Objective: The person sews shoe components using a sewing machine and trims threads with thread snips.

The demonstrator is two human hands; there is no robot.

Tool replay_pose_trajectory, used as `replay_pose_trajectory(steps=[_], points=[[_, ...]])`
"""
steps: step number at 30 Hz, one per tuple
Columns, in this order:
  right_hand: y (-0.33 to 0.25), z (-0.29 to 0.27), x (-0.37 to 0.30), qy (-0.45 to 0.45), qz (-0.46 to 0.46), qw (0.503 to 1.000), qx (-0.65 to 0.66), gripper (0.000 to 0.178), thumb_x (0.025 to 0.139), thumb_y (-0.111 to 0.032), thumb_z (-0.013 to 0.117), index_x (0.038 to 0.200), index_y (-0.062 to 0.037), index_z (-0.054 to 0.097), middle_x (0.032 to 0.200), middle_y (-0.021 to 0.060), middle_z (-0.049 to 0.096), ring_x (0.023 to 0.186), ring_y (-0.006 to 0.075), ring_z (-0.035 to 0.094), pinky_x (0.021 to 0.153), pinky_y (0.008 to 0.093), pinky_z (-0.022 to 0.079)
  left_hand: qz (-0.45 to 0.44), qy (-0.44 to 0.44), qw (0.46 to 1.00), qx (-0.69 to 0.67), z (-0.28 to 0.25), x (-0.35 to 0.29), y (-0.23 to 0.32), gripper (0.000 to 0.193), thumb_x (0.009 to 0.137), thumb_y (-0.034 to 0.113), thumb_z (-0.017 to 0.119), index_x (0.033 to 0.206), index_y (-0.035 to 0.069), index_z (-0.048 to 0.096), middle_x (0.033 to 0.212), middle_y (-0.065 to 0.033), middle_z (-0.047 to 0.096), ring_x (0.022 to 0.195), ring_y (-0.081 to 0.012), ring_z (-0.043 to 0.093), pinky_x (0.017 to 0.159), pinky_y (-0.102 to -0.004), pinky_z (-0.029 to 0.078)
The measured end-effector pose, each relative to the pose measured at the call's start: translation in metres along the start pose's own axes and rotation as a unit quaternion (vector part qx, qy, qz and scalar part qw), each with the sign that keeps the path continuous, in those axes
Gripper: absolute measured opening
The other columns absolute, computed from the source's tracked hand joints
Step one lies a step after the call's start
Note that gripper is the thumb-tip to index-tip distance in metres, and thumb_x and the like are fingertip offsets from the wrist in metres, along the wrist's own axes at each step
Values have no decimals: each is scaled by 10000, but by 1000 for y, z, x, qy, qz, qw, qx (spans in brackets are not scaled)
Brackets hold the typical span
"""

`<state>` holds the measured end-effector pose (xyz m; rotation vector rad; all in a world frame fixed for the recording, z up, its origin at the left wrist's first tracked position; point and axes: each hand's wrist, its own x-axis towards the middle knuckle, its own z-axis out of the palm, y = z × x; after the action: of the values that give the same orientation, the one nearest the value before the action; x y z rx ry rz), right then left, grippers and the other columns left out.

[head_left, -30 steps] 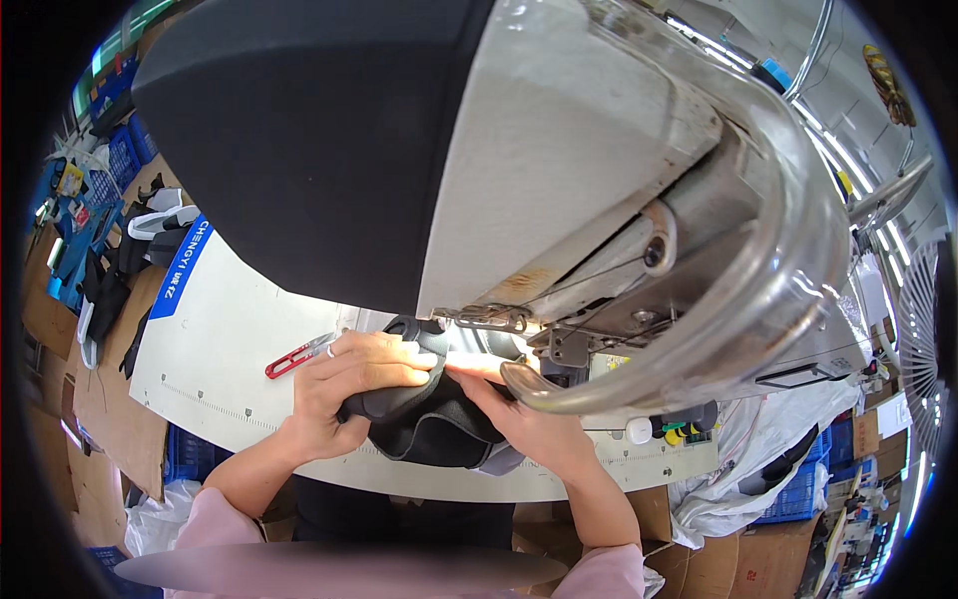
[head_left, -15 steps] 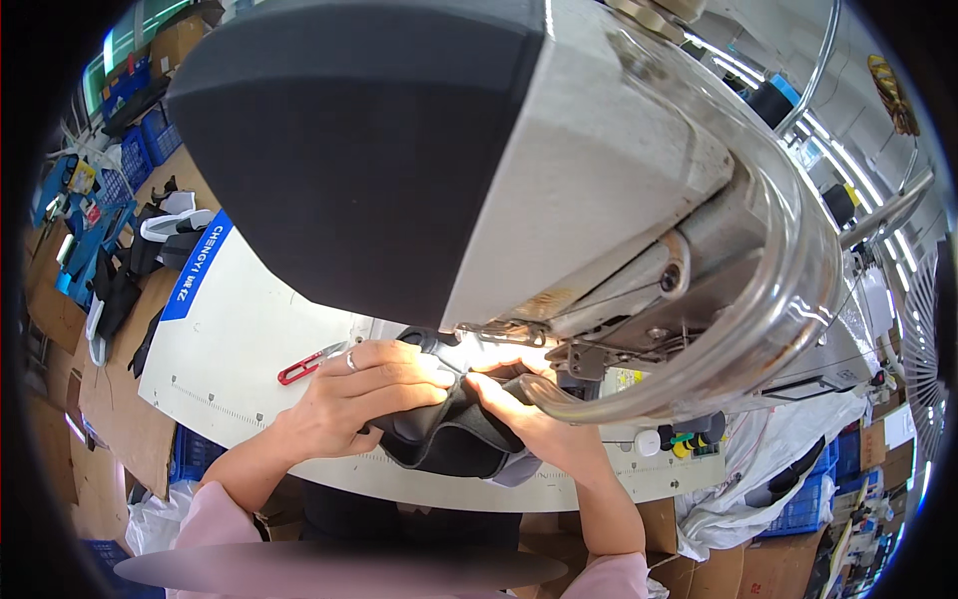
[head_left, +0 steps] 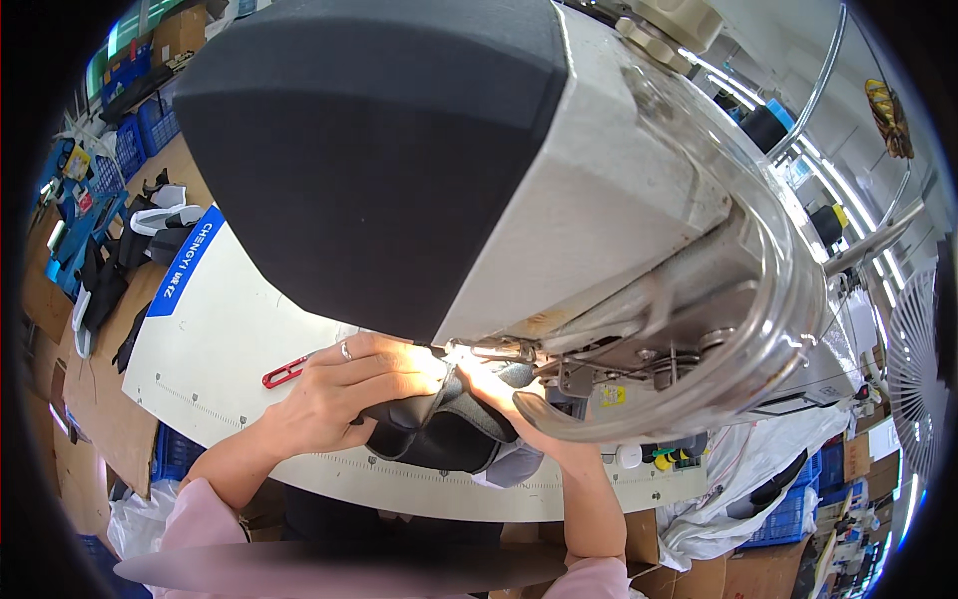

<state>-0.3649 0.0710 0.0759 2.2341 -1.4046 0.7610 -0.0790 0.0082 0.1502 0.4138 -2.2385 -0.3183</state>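
Sleeves, two, pink, at the lower edge. Ahead, two bare hands: left hand and right hand, on opposite sides of one black padded piece, probably for control of the folds from both directions. Lies above the near edge of one white table, far end just under one sewing machine, in bright light. On the left hand, one ring; fingers over the top, thumb lower at the side, material gripped between, seemingly to keep the fold gathered. Right fingers angled inward among the folds, close to the left fingertips; impossible to say whether clenched, because of glare and one curved shiny guard, likely fitted to keep fingers clear of moving parts. At the piece's right edge, one bit of grey material.

Just beyond the left hand, one pair of red snips, presumably for easy reach. Along the table's left end, one blue strip.

Farther left, several dark pieces with white parts, heaped loosely, too tangled to count; past these, at least two blue crates. Far right, one fan.
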Motion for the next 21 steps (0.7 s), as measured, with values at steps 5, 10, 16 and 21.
replay_pose_trajectory(steps=[5,10,16,21], points=[[14,-4,2,-17,39,999,-27,231,804,-238,693,841,-17,640,768,128,602,642,275,599,582,388,484,-30,1,999,19,6,-3,-3,588,524,-83,598,1090,50,690,1051,-104,685,978,-290,645,849,-377,541],[23,-3,7,-40,74,996,-22,237,816,-197,710,948,-14,637,890,108,625,744,238,616,665,362,499,-66,7,998,-16,12,-4,-9,606,524,-92,590,1102,62,683,1057,-105,670,918,-275,641,799,-361,531],[17,0,5,-90,87,992,-16,298,830,-148,731,1076,-10,635,1037,85,653,867,194,635,764,332,516,-57,15,997,-40,8,-3,-5,544,559,-114,588,1069,53,677,1074,-103,663,944,-293,626,804,-372,533],[7,-5,24,-189,150,966,98,373,842,-107,749,1183,-6,633,1159,65,677,969,157,652,846,306,530,-65,22,997,-37,9,2,-1,504,596,-117,650,1072,47,675,1109,-104,652,979,-305,606,781,-369,531]])
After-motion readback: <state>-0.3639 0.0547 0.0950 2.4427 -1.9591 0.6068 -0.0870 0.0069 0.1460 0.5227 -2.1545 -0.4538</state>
